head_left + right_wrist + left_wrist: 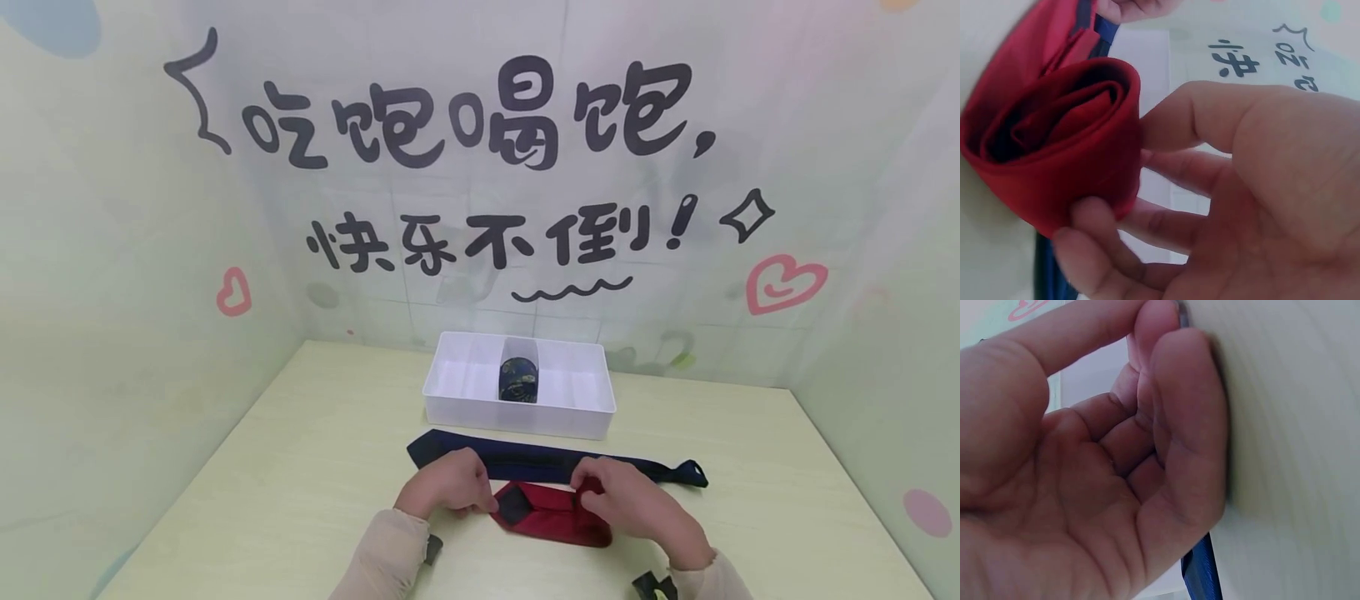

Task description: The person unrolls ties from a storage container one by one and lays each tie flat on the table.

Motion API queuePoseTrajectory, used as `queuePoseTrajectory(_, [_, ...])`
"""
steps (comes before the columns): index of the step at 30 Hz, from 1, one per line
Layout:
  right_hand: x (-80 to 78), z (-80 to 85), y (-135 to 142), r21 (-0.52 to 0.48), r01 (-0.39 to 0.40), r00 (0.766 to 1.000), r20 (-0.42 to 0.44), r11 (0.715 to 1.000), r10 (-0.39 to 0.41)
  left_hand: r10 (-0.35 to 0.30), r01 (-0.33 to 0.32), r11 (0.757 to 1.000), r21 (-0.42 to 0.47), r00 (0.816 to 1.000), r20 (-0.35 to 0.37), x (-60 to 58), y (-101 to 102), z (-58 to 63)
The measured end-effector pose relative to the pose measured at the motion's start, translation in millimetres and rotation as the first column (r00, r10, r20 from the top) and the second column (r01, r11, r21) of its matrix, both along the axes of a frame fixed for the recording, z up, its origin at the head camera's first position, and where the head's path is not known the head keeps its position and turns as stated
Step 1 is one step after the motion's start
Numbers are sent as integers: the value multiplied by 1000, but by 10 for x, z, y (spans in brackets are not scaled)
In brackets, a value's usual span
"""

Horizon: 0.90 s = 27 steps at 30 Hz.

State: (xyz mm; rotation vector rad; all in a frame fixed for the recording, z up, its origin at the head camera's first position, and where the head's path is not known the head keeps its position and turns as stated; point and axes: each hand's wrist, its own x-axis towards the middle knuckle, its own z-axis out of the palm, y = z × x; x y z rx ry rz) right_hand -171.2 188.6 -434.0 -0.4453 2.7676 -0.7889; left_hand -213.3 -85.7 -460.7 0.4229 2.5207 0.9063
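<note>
A red necktie lies partly rolled on the table, its dark-backed pointed end toward the left. My left hand pinches that pointed end between thumb and fingers. At the other end my right hand holds the rolled part, thumb and fingers around it; the coiled layers of the red roll show in the right wrist view. Just behind both hands a navy necktie is stretched out flat across the table, partly hidden by them.
Behind the ties stands a white divided box. A dark patterned rolled tie sits in its middle compartment. Printed curtain walls enclose the pale wooden table at the back and sides.
</note>
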Motion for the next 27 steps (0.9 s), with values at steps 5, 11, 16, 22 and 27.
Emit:
queuePoseTrajectory(5, [34, 35, 20, -22, 51, 998, 28, 998, -50, -6, 6, 1000, 6, 1000, -4, -5, -6, -3])
queuePoseTrajectory(11, [40, 51, 42, 6, 123, 991, 49, 992, -123, -6, 6, 1000, 8, 1000, -5, 1, -6, 4])
queuePoseTrajectory(16, [27, 77, 82, 39, 159, 984, 71, 987, -161, 0, 0, 1000, 7, 1000, -4, 6, 1, 14])
queuePoseTrajectory(22, [0, 77, 152, 52, 182, 978, 94, 982, -186, 2, -2, 1000, 2, 1000, -3, 7, 6, 24])
queuePoseTrajectory(27, [-17, 77, 212, 66, 193, 971, 132, 979, -200, 6, -6, 1000, -6, 1000, 4, 8, 10, 26])
